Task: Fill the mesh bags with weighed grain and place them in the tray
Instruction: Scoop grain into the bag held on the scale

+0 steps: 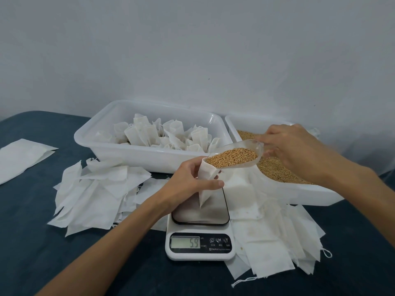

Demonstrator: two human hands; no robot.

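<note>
A mesh bag point(205, 178) is gripped by the curled fingers of the left hand point(188, 182) and held with its lower tip on the scale point(199, 231). A clear scoop point(237, 155) full of grain point(232, 159) is pinched by the right hand point(292, 146) at the bag's mouth. Filled bags are lying in the tray point(149, 157) behind.

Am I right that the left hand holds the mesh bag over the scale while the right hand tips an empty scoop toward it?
Not quite: the scoop is full of grain, as the head view shows. The left hand does hold the mesh bag over the scale, and the right hand tips the scoop toward it.
</note>
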